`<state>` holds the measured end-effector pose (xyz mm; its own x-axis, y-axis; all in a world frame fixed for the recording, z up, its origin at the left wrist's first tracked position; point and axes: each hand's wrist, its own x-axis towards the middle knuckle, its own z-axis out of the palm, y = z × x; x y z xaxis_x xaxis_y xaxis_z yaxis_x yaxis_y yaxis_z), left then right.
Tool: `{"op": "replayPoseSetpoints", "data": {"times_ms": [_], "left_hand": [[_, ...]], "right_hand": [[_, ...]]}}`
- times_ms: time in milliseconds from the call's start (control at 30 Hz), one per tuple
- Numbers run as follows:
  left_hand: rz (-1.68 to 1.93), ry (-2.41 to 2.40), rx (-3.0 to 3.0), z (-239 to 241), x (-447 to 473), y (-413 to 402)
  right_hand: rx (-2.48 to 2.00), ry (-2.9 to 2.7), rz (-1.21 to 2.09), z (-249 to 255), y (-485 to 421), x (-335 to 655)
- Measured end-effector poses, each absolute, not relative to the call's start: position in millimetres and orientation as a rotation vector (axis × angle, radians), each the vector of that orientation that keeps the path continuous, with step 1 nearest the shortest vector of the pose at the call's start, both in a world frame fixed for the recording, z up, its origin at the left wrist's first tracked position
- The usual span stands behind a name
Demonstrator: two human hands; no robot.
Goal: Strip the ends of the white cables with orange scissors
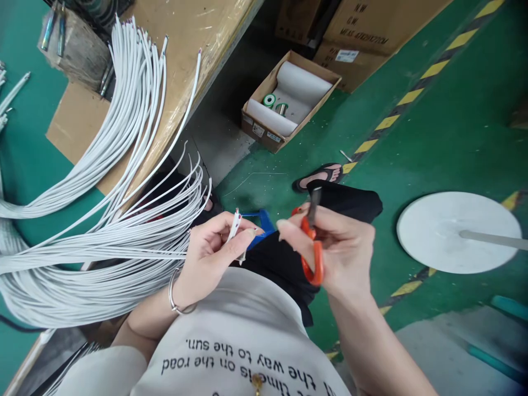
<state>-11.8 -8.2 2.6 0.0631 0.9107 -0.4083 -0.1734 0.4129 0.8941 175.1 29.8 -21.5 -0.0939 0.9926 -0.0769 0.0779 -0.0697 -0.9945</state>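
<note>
My left hand [212,242] is closed, pinching a white cable end [235,225] between thumb and fingers; small coloured tips show at its top. In my right hand [346,242] are orange-handled scissors [317,263], their dark blades pointing up and away from me. They are slightly blurred, and a gap separates them from the cable end. A large bundle of white cables [136,247] runs from the left toward my left wrist. Another bundle of white cables [103,148] curves over the table, with its cut ends at the top.
A cardboard-covered table [181,33] stands at upper left. On the floor is an open carton [264,140] holding solder-like spools [269,100]. Larger cartons [358,38] stand behind it. A round white base [445,231] with a pole stands at right, near yellow-black floor tape [410,96].
</note>
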Motion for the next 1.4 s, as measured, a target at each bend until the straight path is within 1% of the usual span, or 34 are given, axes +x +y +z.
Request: {"op": "replayPoseSetpoints", "data": {"times_ms": [100, 200, 567, 1033, 1200, 1400], "left_hand": [[0.949, 1.24, 0.809, 2.8, -11.1, -7.1], [0.956, 1.283, 0.845, 5.4, -8.7, -5.9], [0.957, 1.387, 0.927, 6.3, -7.8, -7.4], [0.958, 1.407, 0.952, 9.6, -7.3, -6.1], [0.941, 1.3, 0.886, 6.8, -9.7, -4.9], [1.121, 1.34, 0.93, -3.6, -15.4, -3.5]], "right_hand": [[-1.227, -1.582, 1.373, -17.7, 26.2, 182.0], [-1.246, -1.725, 1.387, -15.9, 23.4, 184.4], [-1.232, -1.863, 1.315, -10.3, 24.5, 183.6], [-1.226, -1.873, 1.219, -14.9, 23.3, 184.4], [-1.337, -1.692, 1.139, -15.8, 24.7, 187.3], [-1.496, -1.482, 1.142, -17.1, 25.6, 199.7]]}}
